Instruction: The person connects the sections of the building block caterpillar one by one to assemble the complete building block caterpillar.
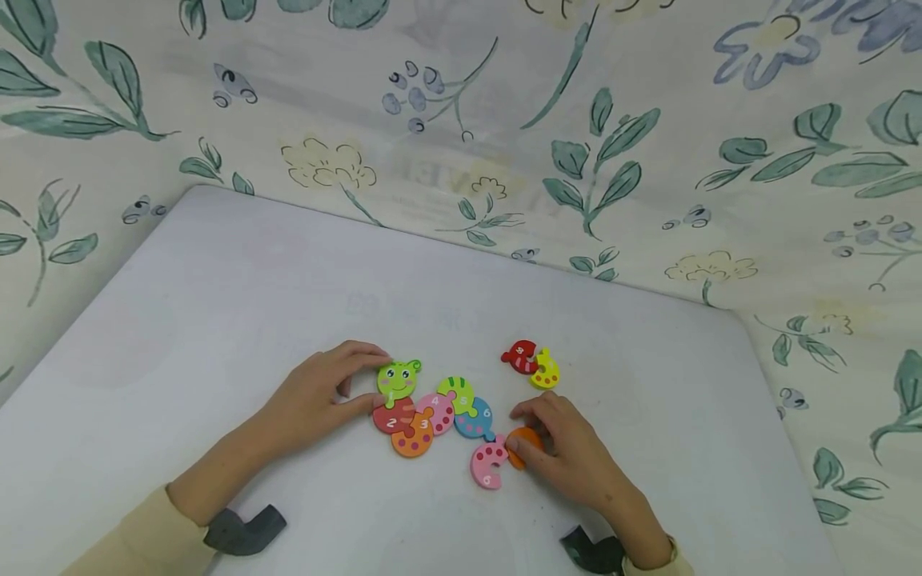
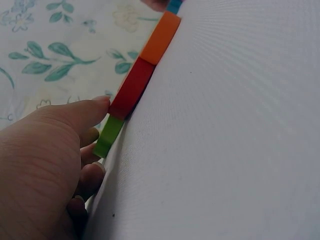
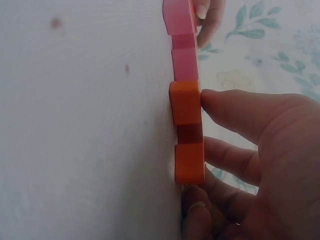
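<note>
A chain of joined caterpillar puzzle pieces lies on the white table. My left hand (image 1: 314, 404) holds its green smiling head piece (image 1: 397, 379), fingers at the top and thumb by the red piece (image 1: 390, 417) marked 2. From there run an orange piece (image 1: 410, 441), a pink piece (image 1: 436, 413), a green piece (image 1: 456, 394) and a blue piece (image 1: 473, 418). My right hand (image 1: 569, 448) pinches a loose orange piece (image 3: 187, 105) at the table surface, partly hidden by the thumb in the head view. A pink piece (image 1: 484, 466) with an open notch lies right beside it, below the blue one.
Behind the right hand lie a red piece (image 1: 519, 357) and a yellow piece (image 1: 545, 373), close together. The white table (image 1: 288, 280) ends at the back against a leaf-patterned cloth (image 1: 461, 184). Black straps (image 1: 246, 531) hang at both wrists.
</note>
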The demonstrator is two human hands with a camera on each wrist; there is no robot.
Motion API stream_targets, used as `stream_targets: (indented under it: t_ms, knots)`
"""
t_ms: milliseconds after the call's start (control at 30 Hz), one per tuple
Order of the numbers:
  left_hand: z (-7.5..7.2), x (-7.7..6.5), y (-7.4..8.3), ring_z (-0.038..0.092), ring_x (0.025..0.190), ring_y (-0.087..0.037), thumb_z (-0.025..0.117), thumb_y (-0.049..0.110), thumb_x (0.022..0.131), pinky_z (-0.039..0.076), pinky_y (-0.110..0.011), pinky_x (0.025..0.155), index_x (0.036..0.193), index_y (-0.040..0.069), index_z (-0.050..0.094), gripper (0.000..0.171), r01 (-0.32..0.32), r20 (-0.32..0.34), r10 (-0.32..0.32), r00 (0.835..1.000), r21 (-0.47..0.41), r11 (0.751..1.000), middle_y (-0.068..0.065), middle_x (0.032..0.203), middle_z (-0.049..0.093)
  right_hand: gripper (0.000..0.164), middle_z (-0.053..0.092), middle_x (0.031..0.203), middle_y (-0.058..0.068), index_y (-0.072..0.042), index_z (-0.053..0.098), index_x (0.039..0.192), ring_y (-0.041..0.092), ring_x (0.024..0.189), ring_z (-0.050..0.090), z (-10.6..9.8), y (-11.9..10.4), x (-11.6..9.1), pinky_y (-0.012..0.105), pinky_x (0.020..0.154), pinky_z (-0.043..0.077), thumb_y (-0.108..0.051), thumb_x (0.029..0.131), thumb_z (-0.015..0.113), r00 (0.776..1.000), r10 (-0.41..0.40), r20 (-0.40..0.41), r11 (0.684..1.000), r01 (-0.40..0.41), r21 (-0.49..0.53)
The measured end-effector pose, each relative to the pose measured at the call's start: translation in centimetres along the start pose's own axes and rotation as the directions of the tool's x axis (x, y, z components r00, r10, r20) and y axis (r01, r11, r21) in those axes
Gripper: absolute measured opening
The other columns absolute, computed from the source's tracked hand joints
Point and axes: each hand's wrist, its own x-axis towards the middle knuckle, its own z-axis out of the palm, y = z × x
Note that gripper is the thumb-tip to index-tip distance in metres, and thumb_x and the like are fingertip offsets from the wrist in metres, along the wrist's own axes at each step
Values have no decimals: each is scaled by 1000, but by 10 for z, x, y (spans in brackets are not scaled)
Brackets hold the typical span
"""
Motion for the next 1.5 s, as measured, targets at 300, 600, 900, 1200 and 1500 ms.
stream_targets:
  t_ms: [300,600,900,1200,1500]
  knots:
    - [1,0,-1,47,74,-4,85,32,90,40,-26,63,139,25,66,53,-1,1,1,1000,-3,1000,7,137,62,27,55,99,-14,-25,68,118,9,94,52,0,2,0,25,79,53,-30,94,81,1000,-22,4,1000,22,-4]
    - [1,1,-1,47,73,-4,85,31,89,40,-26,62,139,24,67,54,-3,3,3,1000,2,1000,6,136,62,27,57,101,-15,-25,68,121,9,96,51,-2,3,-1,25,81,53,-23,96,78,998,-54,29,999,54,-2]
    - [2,2,-1,48,73,-5,85,31,89,40,-26,62,139,24,67,53,5,6,-6,1000,5,1000,6,137,62,34,57,106,-15,-24,67,126,9,101,53,-9,1,-4,27,85,54,-27,94,79,992,-66,103,998,65,16]
    - [-2,1,0,48,75,-5,84,31,90,41,-26,63,139,23,67,52,9,-1,-9,1000,-1,1000,4,138,62,55,55,118,-13,-27,68,123,9,113,47,-11,-15,-4,32,89,57,-45,77,92,986,-10,166,984,39,-175]
    - [1,3,-2,48,75,-5,84,31,90,41,-26,63,140,23,66,53,5,12,-5,1000,-4,1000,4,139,62,27,55,100,-10,-23,68,102,10,96,54,-15,-4,-1,29,83,55,-29,86,88,985,168,40,976,-160,-147]
